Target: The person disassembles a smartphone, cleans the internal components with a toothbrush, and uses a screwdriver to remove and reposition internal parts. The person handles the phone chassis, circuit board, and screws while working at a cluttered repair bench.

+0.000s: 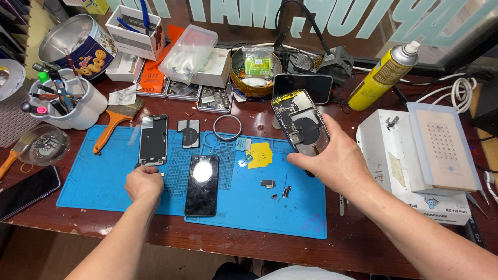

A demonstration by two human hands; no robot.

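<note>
Blue mat [104, 186], right hand [340, 163] holding opened phone [301, 122] tilted, top pointing away-left

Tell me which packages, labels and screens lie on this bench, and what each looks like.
Biscuit tin: far left, round, blue, cookie pictures.
Spray can: far right, leaning, yellow with a white cap.
Small bag: in a round tin, clear with a green label.
Dark screen: on the blue mat, black, glossy.
Opened phone: in the right hand.
Yellow stickers: mid-mat.

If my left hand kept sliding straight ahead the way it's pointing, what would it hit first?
Probably the detached phone screen with its grey back up, lying on the blue silicone mat just beyond the left hand; its fingertips may already touch the lower edge.
</note>
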